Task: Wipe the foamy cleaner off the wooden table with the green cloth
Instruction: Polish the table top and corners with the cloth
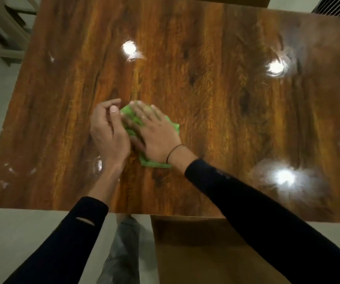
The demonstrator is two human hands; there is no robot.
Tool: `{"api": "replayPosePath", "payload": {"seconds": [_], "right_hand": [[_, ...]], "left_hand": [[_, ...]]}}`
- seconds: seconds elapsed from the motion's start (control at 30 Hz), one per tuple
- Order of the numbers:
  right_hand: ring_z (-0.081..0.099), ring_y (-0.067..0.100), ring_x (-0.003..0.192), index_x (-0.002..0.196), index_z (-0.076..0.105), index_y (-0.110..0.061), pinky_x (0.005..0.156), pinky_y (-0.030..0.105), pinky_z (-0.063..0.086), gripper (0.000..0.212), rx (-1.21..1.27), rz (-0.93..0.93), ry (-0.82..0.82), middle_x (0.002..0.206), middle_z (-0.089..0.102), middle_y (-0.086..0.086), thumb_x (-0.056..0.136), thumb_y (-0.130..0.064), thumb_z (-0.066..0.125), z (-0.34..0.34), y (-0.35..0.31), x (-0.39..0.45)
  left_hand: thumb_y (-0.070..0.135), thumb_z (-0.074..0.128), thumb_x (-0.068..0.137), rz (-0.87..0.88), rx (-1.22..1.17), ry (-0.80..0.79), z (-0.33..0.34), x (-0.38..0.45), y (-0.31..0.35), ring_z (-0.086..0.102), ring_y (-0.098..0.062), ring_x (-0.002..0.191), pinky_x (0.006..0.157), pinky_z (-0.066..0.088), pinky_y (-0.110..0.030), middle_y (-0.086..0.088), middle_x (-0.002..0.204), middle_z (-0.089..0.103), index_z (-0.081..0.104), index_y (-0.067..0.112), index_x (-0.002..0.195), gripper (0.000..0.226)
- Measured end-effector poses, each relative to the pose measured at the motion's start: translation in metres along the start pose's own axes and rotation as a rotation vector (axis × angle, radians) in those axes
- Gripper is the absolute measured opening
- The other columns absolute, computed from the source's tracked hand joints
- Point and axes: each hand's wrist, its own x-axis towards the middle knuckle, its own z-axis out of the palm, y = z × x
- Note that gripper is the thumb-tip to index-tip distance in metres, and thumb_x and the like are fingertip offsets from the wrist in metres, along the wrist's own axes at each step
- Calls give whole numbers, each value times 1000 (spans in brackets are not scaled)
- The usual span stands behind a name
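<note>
My right hand [154,136] lies flat and spread on the cloth [173,126], pressing it to the desk [206,95] near the middle of the near half. The cloth is bunched under the palm, green showing past the fingers and by the wrist. My left hand [107,130] sits just beside it with fingers loosely curled; it seems to hold nothing, though the fingertips come close to the cloth's edge and I cannot tell if they touch.

I judge the wiping half done at best. Whitish foam smears [11,171] show by the near left corner, another fleck [51,57] farther up the left side, and hazy streaks ring the lamp glare [283,177] on the right.

The risks as I see them: the bunched cloth could roll under a flat palm and skid, smearing foam instead of lifting it. The glare could hide residue on the right, so I might miss patches. The left hand, so close, could get in the way of a stroke.
</note>
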Motion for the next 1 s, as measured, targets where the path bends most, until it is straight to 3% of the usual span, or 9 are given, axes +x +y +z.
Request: {"api": "replayPosePath", "payload": {"seconds": [0.1,0.23,0.37,0.47,0.6,0.67,0.87,1.0], "right_hand": [[5,33,172,174,28,-29,138,56,10,64,-14,-245,-89,184,13,15,116,-55,32,7,-18,-80],[-5,29,173,178,11,-32,139,54,6,66,-70,-331,-161,186,-1,11,119,-54,28,0,29,-169],[-2,28,173,178,12,-33,139,54,6,65,-105,-196,-150,186,1,8,118,-53,25,-12,115,-178],[0,28,173,178,13,-32,139,53,7,64,-77,31,-66,186,3,7,118,-52,21,-25,165,-142],[3,30,172,178,12,-33,139,53,8,63,-58,328,31,186,6,10,118,-52,21,-30,166,-81],[2,30,172,178,11,-33,139,52,7,64,-52,375,55,186,4,11,118,-52,23,-24,140,-71],[-2,30,173,178,10,-30,138,55,9,67,-56,2,-58,186,1,13,117,-52,29,-4,50,-163],[-4,28,173,178,12,-31,139,56,10,67,-70,13,-111,186,-1,11,118,-52,32,-3,74,-259]], "left_hand": [[31,42,112,6,21,15,7,-15,8,65,-19,117,105,52,-47,-3,123,71,70,13,125,36],[28,44,113,-7,40,-2,26,-50,15,65,-20,116,100,52,-35,-2,123,71,71,13,126,33],[29,43,114,-17,59,-68,49,-74,18,63,-16,119,98,42,-8,-3,127,70,71,13,128,35],[25,44,114,22,53,-106,62,-83,21,61,-16,118,96,36,-1,-6,126,69,71,10,127,34],[25,43,114,37,58,-108,72,-82,24,62,-18,117,96,36,-4,0,124,68,72,12,126,34],[25,42,115,39,35,-87,72,-79,28,62,-16,117,96,38,-7,-3,124,69,72,11,126,35],[26,42,114,59,19,-107,80,-62,35,62,-15,117,97,40,-10,-3,126,69,71,11,127,34],[26,48,112,67,37,-199,105,-75,42,60,-17,121,103,49,-28,4,127,64,70,15,129,30]]}}
